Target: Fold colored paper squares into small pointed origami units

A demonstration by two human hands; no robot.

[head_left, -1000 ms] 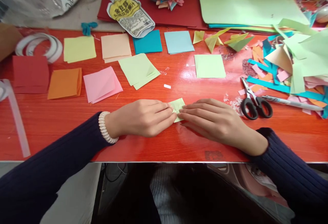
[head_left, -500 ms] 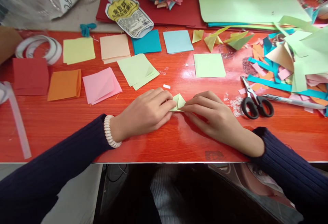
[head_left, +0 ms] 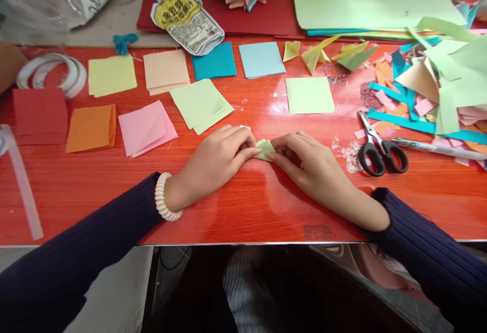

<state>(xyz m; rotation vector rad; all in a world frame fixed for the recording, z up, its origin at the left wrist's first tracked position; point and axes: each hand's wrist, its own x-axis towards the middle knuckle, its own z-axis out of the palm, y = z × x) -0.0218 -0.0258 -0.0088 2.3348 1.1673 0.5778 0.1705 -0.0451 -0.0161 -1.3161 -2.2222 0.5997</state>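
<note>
Between my hands, near the middle of the red table [head_left: 243,211], is a small folded light green paper [head_left: 265,149]. My left hand [head_left: 224,156] pinches its left side between thumb and curled fingers. The right side of the paper is pinched by my right hand [head_left: 310,163], thumb below and fingers bent above. Part of the paper is hidden by the fingertips. Beyond my left hand lies a loose stack of light green squares [head_left: 200,102], and a single light green pile [head_left: 310,95] lies beyond my right hand.
Black-handled scissors [head_left: 380,153] and a pen [head_left: 437,148] lie right of my right hand, beside paper scraps [head_left: 452,94]. Pink [head_left: 146,129], orange [head_left: 91,127] and red squares [head_left: 40,115] are at left, near tape rolls [head_left: 76,76]. A pouch [head_left: 194,23] is at the back.
The fingers of both hands have curled into pinches on the green paper, which now shows a different, tilted shape. The view has shifted slightly.
</note>
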